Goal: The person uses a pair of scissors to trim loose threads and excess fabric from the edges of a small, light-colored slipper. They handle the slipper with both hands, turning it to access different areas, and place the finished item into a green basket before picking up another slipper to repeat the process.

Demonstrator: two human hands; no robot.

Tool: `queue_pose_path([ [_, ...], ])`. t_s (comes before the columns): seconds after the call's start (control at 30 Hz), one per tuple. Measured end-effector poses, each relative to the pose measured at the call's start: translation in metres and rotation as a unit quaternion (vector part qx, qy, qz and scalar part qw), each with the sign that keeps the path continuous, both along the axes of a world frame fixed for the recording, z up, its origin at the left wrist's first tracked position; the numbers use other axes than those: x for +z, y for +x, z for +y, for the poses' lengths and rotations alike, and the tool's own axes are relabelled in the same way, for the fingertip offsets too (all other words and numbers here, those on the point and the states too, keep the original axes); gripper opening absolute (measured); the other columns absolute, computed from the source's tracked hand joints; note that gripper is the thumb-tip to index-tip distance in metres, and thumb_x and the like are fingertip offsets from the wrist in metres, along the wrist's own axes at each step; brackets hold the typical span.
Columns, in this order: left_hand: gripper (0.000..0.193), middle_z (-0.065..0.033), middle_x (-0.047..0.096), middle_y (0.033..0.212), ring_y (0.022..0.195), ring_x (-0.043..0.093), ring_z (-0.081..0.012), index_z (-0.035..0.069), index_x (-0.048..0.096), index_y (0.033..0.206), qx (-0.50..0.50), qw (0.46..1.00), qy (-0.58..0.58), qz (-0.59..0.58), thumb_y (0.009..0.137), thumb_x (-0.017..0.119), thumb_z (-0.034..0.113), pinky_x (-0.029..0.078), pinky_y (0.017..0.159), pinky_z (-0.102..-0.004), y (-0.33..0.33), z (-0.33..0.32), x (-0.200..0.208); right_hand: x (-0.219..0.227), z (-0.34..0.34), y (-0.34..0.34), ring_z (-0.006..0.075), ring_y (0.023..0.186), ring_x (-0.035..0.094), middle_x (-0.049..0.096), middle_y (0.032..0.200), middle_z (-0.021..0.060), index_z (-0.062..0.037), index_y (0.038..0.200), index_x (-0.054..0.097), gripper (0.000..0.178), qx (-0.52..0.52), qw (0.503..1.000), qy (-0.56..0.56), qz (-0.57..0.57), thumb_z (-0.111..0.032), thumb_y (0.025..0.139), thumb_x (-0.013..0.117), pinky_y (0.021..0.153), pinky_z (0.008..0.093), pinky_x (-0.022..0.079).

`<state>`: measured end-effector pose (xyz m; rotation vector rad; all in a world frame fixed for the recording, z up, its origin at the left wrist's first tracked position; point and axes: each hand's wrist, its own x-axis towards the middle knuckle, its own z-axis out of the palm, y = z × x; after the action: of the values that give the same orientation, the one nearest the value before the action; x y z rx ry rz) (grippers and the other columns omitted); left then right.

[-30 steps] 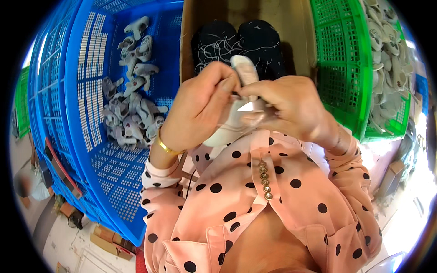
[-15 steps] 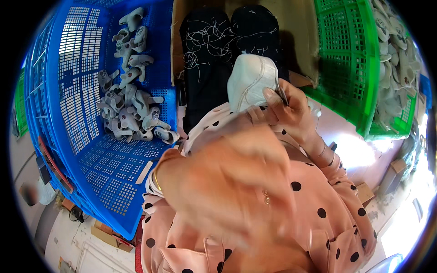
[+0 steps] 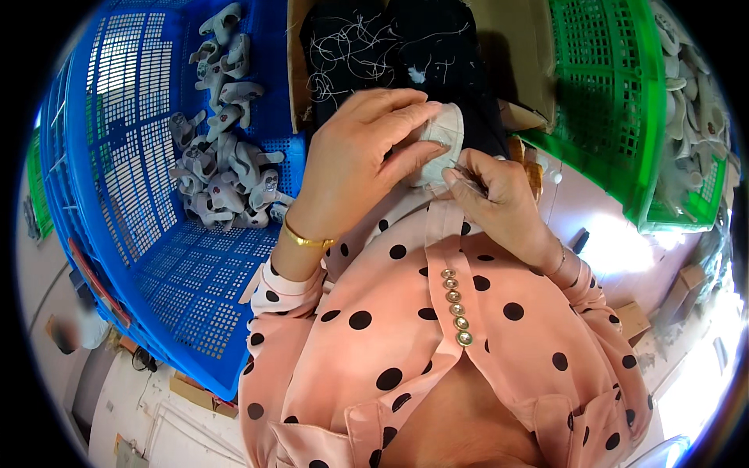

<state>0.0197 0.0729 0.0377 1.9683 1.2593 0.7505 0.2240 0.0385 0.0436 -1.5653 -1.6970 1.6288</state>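
A small white shoe upper [image 3: 445,140] with stitched seams is held up over my lap. My left hand [image 3: 367,144], a gold bracelet on its wrist, grips it from the left, fingers across the top and thumb on the near face. At its lower right edge, my right hand [image 3: 499,199] has thumb and fingers pinched together. A dark sliver shows between those right fingers; what it is I cannot make out. The left hand covers much of the upper's left side.
To the left stands a blue plastic crate [image 3: 195,296] with a pile of grey-white shoe uppers [image 3: 226,168]. A green crate [image 3: 608,101] is on the right, with more pale uppers [image 3: 690,117] beyond it. Loose white threads [image 3: 355,54] lie on my dark-covered legs, beside a cardboard box [image 3: 523,54].
My left hand, blurred over my chest before, has moved up and taken hold of the upper. The upper has turned, and my right hand has shifted to its lower edge.
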Motion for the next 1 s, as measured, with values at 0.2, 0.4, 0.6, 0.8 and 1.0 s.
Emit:
queue_pose_path([
  [0.2,0.022,-0.0109,0.071,0.106,0.090,0.070,-0.0211,0.004,0.072,0.100,0.007,0.999,0.004,-0.039,0.079,0.075,0.005,0.055,0.076,-0.0263,0.001,0.002,-0.011,-0.010,-0.001,0.000,0.0176,0.056,0.051,0.057,0.065,0.0094,0.0014,0.093,0.059,0.014,0.034,0.998,0.054,0.012,-0.010,0.088,0.065,0.054,0.0271,0.044],
  [0.4,0.009,-0.0061,0.069,0.086,0.072,0.064,-0.0225,0.007,0.068,0.086,0.055,0.997,0.059,-0.020,0.079,0.073,0.008,0.050,0.059,-0.0287,0.003,0.008,-0.017,-0.004,0.024,0.020,0.0337,0.064,0.063,0.063,0.072,0.0149,-0.0038,0.099,0.055,0.031,0.023,0.989,0.148,0.009,-0.032,0.091,0.065,0.056,0.0358,0.048],
  [0.6,0.007,-0.0046,0.068,0.085,0.067,0.058,-0.0213,0.006,0.066,0.087,0.047,0.994,0.089,-0.046,0.082,0.070,0.007,0.047,0.057,-0.0275,0.008,0.013,-0.026,-0.008,0.049,0.018,0.0296,0.051,0.058,0.059,0.057,0.0107,-0.0035,0.084,0.060,0.041,0.118,0.944,0.277,-0.137,-0.044,0.092,0.060,0.048,0.0366,0.044],
  [0.8,0.007,-0.0052,0.069,0.090,0.071,0.060,-0.0229,0.006,0.063,0.088,0.039,0.989,0.130,-0.050,0.083,0.068,0.005,0.048,0.060,-0.0288,0.015,0.014,-0.030,-0.006,0.059,0.011,0.0270,0.048,0.057,0.058,0.055,0.0082,-0.0054,0.079,0.062,0.043,0.163,0.921,0.305,-0.182,-0.046,0.092,0.057,0.045,0.0344,0.042],
  [1.0,0.006,-0.0082,0.068,0.092,0.073,0.062,-0.0251,0.004,0.060,0.088,0.051,0.992,0.112,-0.042,0.085,0.064,0.002,0.050,0.063,-0.0304,0.021,0.008,-0.028,-0.006,0.060,0.012,0.0281,0.051,0.059,0.056,0.053,0.0090,-0.0045,0.077,0.060,0.039,0.214,0.893,0.322,-0.230,-0.041,0.092,0.059,0.046,0.0345,0.043],
])
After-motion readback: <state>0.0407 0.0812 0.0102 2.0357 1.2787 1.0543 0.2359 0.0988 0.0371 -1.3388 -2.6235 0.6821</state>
